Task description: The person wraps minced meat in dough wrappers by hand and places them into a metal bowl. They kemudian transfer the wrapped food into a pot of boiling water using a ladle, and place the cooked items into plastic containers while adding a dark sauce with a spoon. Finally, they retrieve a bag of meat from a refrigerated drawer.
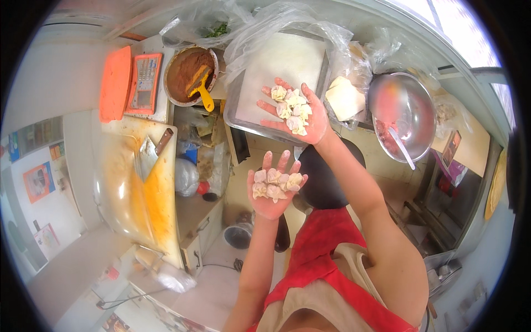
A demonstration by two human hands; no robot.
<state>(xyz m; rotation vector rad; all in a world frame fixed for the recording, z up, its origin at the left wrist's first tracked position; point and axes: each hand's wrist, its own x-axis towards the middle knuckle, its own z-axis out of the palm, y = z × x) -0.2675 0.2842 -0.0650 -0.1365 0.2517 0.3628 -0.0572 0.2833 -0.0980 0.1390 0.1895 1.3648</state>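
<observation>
My left hand [270,206] is palm up with fingers spread, and several small folded wontons [274,192] lie across its palm and finger bases. Farther forward and to the right, my right hand [316,123] is also palm up, bearing several more wontons [295,98] on its palm and fingers. Both hands look dusted with flour. Beneath the right hand's fingers is a metal tray [259,129] with a pale perforated liner [282,54]. To the right of that hand lies a stack of pale dough wrappers [345,98] on plastic.
A steel bowl [429,120] holds pink minced filling [388,139] and a white-handled utensil [401,147]. At left are a pot of brown paste [188,68] with a yellow-handled scraper [206,97], an orange scale [145,83] and a cleaver [148,155] on a board. A black round stool [330,182] stands below.
</observation>
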